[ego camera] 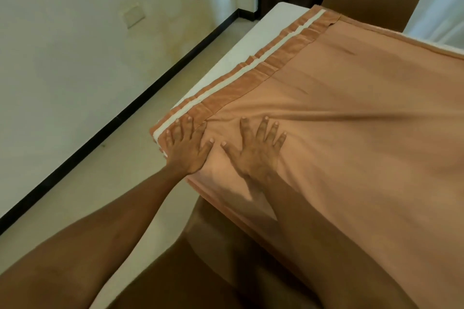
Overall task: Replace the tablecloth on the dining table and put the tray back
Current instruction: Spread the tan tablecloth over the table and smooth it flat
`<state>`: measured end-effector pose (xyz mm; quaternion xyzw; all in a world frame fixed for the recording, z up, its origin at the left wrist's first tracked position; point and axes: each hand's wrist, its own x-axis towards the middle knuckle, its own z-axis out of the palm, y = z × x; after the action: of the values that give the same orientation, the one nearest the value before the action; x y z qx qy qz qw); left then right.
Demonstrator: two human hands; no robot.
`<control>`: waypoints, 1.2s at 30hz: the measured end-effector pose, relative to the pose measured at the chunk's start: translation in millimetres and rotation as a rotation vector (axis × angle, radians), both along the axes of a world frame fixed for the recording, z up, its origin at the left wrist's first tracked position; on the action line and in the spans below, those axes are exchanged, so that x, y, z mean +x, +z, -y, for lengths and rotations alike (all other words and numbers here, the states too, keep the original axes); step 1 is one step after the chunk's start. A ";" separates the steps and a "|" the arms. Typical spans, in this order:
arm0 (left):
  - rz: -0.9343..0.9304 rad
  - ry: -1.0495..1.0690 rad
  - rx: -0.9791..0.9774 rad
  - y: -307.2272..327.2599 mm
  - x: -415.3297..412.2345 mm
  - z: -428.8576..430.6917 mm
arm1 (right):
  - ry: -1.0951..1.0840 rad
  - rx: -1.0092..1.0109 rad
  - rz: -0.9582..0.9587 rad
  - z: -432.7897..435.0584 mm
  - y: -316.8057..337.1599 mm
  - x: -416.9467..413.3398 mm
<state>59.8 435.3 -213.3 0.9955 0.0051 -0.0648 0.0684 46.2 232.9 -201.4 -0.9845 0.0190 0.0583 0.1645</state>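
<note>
Left hand and right hand are pressing flat, side by side, on the orange tablecloth near the table's near corner, fingers spread wide and gripping nothing. The left fingers are resting on the pleated hem with its white stripe; the right palm is lying on plain cloth where creases are fanning outward. The cloth is covering most of the dining table, leaving a white strip bare along the far side. Done well, this step is probably calling for sliding both palms outward to flatten the creases, then shifting the hem toward the bare strip. No tray is showing.
</note>
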 end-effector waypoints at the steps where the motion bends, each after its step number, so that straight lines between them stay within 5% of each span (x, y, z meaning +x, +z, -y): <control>1: -0.009 0.004 -0.006 0.4 3.6 -10.8 | 0.001 -0.009 -0.015 -10.1 1.2 4.0; 11: -0.067 -0.153 0.062 37.5 18.8 -109.6 | -0.008 -0.100 -0.119 -116.1 16.2 22.2; 18: 0.025 -0.216 -0.036 53.2 71.9 -115.9 | -0.239 0.004 0.167 -129.8 19.6 54.8; 25: 0.055 -0.528 -0.281 34.3 183.3 -60.6 | -0.542 0.042 0.273 -57.9 9.8 167.3; 30: 0.069 -0.751 -0.249 14.8 268.7 7.9 | -0.638 -0.006 0.043 0.6 -3.5 236.9; 36: 0.073 -0.821 -0.172 9.2 350.9 63.4 | -0.576 -0.084 0.061 13.1 -11.2 287.2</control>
<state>410.7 371.9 -204.1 0.9073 -0.3997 -0.0515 0.1198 333.3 219.7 -212.6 -0.9458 0.2953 -0.0212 0.1337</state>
